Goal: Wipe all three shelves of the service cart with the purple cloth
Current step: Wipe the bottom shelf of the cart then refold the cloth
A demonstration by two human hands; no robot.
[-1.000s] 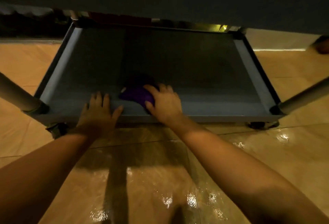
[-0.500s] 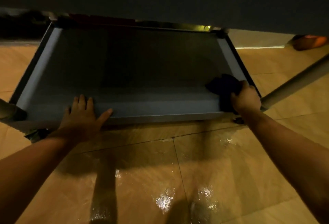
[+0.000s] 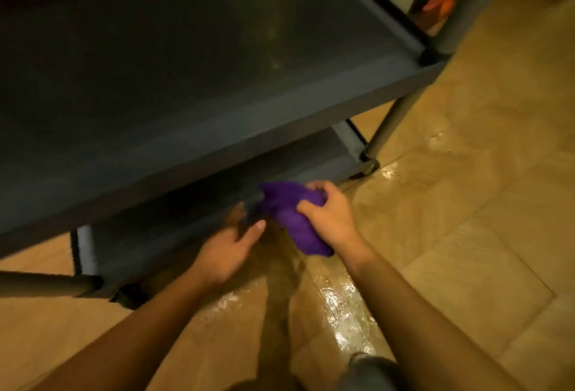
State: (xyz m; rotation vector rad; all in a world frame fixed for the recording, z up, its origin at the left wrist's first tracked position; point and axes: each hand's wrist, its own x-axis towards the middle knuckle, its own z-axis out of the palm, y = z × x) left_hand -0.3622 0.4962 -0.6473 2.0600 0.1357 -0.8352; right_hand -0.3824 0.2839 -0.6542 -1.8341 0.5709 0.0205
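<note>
Purple cloth (image 3: 291, 216) in right hand (image 3: 330, 215) (bunched)

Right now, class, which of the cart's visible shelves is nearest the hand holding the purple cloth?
The lower shelf, partly hidden beneath the wide upper shelf. The right hand grips the purple cloth beside its front edge; the upper shelf sits well above.

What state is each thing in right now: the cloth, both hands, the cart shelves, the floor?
purple cloth: bunched up, gripped off the shelf, in front of the cart's lower edge.
right hand: closed around the cloth.
left hand: open, fingers spread, holding nothing, just beside the cloth.
upper shelf: bare, nothing on it.
bottom shelf: mostly hidden under the upper one; visible part bare.
floor: tiled, glossy with shiny patches.
</note>
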